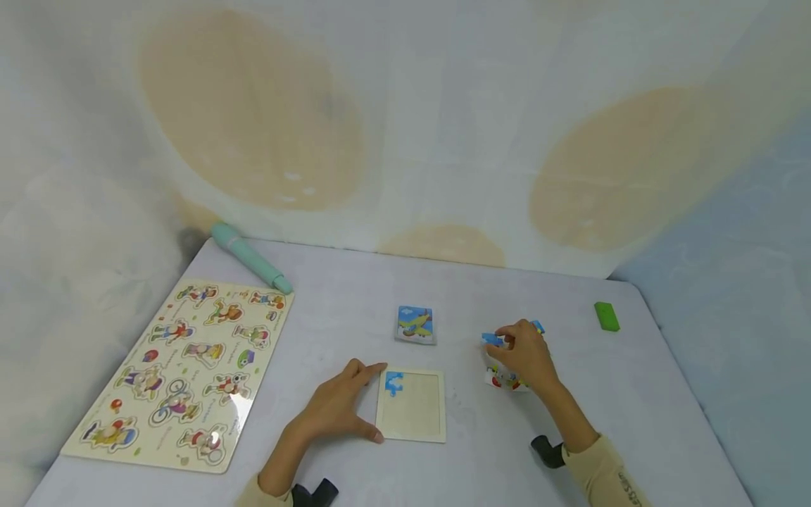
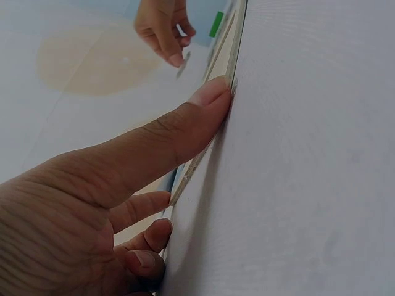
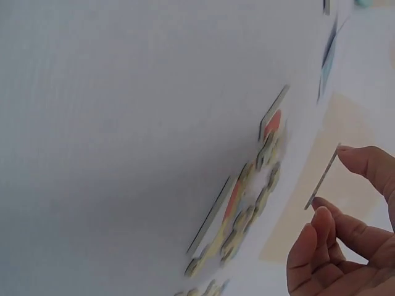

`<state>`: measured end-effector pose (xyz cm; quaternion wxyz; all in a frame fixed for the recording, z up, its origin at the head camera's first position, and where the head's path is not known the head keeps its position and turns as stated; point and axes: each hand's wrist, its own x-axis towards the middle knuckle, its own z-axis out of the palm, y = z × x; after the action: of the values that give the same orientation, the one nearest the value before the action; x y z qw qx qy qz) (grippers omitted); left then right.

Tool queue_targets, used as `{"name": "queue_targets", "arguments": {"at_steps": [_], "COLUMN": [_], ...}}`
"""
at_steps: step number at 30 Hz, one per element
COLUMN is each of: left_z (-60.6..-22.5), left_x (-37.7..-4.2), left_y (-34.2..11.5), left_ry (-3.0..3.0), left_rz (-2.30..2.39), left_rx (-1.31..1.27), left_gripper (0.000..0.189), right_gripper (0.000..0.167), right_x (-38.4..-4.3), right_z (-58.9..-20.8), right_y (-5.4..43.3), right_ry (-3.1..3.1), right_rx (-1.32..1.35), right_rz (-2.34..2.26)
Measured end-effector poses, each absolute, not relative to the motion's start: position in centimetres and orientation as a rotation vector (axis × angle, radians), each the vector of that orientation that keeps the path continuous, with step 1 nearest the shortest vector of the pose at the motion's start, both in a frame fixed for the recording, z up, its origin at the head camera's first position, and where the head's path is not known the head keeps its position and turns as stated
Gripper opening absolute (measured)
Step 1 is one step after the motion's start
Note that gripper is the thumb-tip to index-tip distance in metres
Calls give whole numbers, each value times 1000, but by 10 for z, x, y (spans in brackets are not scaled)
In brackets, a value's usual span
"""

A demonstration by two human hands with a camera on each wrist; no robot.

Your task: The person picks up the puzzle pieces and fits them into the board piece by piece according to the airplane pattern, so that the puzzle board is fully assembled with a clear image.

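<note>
My left hand [image 1: 338, 400] holds a small wooden puzzle tray [image 1: 412, 436] at its left side, thumb at the near corner and index finger at the far one. One blue jigsaw piece [image 1: 393, 383] lies in the tray's upper left corner. To the right, my right hand [image 1: 526, 355] pinches a thin puzzle piece [image 3: 323, 177] edge-on between thumb and fingers, raised off the table. Below that hand lie several loose jigsaw pieces [image 1: 500, 378], partly hidden by it. A blue piece [image 1: 538, 327] shows just beyond its knuckles.
Behind the tray lies a small airplane picture puzzle [image 1: 415, 324]. A large pegboard puzzle [image 1: 167, 380] covers the table's left side, with a mint-green tube [image 1: 252, 259] at its far corner. A green block [image 1: 607, 316] lies at the far right.
</note>
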<state>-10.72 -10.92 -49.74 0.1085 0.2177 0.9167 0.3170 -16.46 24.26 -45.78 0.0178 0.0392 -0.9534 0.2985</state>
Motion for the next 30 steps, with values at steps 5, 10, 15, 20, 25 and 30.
{"name": "queue_targets", "arguments": {"at_steps": [5, 10, 15, 20, 25, 30], "left_z": [-496, -494, -494, -494, -495, -494], "left_x": [-107, -106, -107, -107, -107, -107], "left_y": [-109, -108, -108, -107, -107, -107], "left_ry": [2703, 2698, 2699, 2697, 2700, 2703], "left_rz": [932, 930, 928, 926, 923, 921], "left_rx": [645, 632, 624, 628, 635, 637], "left_gripper": [111, 111, 111, 111, 111, 111], "right_gripper": [38, 36, 35, 34, 31, 31], "right_x": [-159, -150, -144, -138, -132, -126], "right_z": [-457, -455, -454, -454, -455, -456], "right_y": [230, 214, 200, 190, 178, 168], "right_ry": [-2957, -2954, -2973, -2980, -2982, -2989], "right_rx": [116, 113, 134, 143, 179, 217], "right_rz": [944, 960, 921, 939, 930, 919]}}
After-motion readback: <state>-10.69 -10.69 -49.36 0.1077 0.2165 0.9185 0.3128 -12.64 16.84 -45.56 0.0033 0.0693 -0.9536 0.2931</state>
